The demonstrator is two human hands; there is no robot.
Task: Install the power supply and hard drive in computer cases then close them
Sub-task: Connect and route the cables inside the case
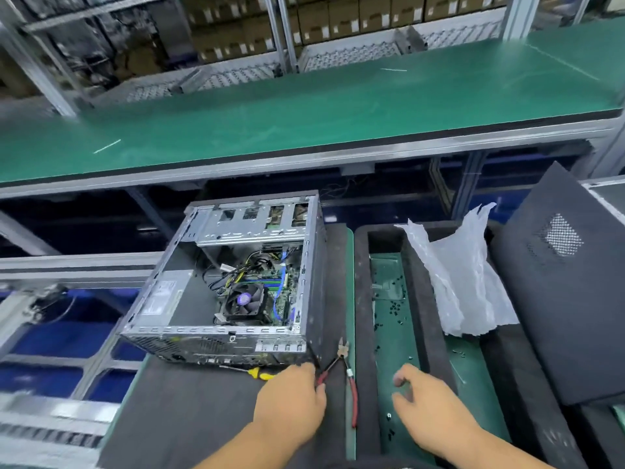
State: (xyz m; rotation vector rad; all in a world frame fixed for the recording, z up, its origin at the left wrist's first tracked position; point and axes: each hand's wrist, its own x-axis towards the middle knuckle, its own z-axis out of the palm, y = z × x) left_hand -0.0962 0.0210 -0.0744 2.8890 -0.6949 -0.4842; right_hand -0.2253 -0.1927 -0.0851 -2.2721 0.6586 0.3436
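The open computer case [230, 282] lies on its side so parts can go in, while the left hand [291, 397] and right hand [422, 401] hover near it, fingers loosely curled, holding nothing.

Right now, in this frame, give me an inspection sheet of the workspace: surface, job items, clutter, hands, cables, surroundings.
Surface: dark foam mat with a green tray recessed to its right.
Job's things: open computer case, side panel off, power supply and CPU fan visible inside; black side panel leaning at right.
Clutter: red-handled cutters, yellow-handled screwdriver, clear plastic bag, small black screws scattered in the tray.
Hands: left hand at the case's near corner, holding nothing seen; right hand loosely curled over the tray, grip unclear.
Cables: black, yellow and blue cable bundle inside the case.
Surroundings: green conveyor bench, shelves of boxes behind.
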